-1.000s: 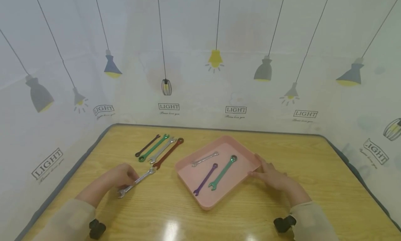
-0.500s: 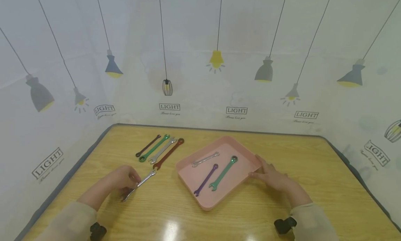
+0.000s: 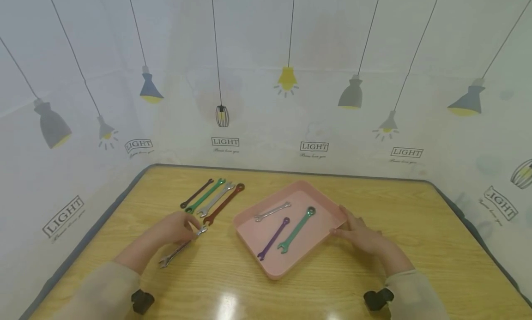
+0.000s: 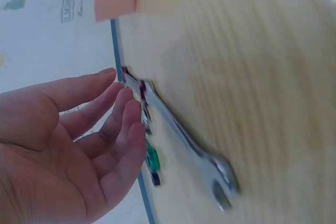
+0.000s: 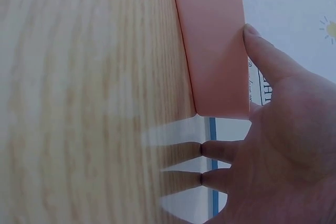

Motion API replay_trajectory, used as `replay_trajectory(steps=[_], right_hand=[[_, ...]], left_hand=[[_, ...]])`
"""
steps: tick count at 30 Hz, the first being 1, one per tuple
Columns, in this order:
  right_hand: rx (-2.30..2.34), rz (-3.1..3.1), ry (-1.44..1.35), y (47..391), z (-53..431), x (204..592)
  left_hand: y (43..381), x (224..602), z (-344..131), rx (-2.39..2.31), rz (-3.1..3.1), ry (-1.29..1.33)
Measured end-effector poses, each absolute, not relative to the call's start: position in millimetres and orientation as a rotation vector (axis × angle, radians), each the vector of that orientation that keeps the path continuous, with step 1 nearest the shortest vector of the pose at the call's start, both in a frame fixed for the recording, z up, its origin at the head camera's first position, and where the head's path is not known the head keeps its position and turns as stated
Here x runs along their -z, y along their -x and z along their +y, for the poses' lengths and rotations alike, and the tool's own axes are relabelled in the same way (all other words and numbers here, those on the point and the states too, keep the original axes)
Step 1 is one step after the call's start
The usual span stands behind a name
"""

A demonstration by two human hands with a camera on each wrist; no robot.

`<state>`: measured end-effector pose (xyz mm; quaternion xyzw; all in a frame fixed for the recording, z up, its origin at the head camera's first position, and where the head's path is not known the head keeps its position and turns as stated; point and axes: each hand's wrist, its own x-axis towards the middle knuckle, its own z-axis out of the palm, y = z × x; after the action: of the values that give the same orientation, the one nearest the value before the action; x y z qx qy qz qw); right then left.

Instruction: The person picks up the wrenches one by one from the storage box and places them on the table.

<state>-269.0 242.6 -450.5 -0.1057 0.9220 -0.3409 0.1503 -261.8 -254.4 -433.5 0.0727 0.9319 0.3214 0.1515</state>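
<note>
In the head view my left hand (image 3: 178, 227) hovers over the upper part of a silver combination wrench (image 3: 176, 254) on the table. The left wrist view has the fingers (image 4: 128, 124) loosely bent beside that wrench, with nothing pinched; its open-ended jaw points away from the hand. My right hand (image 3: 359, 232) holds the right corner of a pink tray (image 3: 287, 260) between thumb and index finger. In the right wrist view the thumb lies along the rim and other fingertips meet the tabletop. Inside the tray lie a small silver wrench (image 3: 272, 211), a purple wrench (image 3: 273, 238) and a green wrench (image 3: 297, 230).
Beyond the left hand a dark purple wrench (image 3: 196, 193), a green wrench (image 3: 208, 194), a silver wrench (image 3: 216, 200) and a red wrench (image 3: 224, 203) lie in a slanted row. A printed curtain (image 3: 266, 126) stands around the wooden table (image 3: 199, 287).
My left hand has let go of the silver wrench and shifted forward and right along it. The wrench has turned over from its edge to lie flat. Right hand and tray have stayed put.
</note>
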Motion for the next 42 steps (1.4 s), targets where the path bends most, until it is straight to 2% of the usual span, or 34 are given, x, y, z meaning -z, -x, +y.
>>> replay_trajectory(steps=[10,20,36,42], right_hand=[[0.93,2.663,0.251,267,239,447],[0.968,2.652,0.272,268,241,450],[0.999,2.654,0.27,274,244,461],[0.972,2.67,0.262,272,241,458]], left_hand=[[276,421,-197,-1.027,2.666,-0.326],[284,409,-134,-1.093,2.694,-0.334],[289,439,-72,-0.924,2.742,-0.439],[285,443,-52,-1.085,2.649,-0.459]])
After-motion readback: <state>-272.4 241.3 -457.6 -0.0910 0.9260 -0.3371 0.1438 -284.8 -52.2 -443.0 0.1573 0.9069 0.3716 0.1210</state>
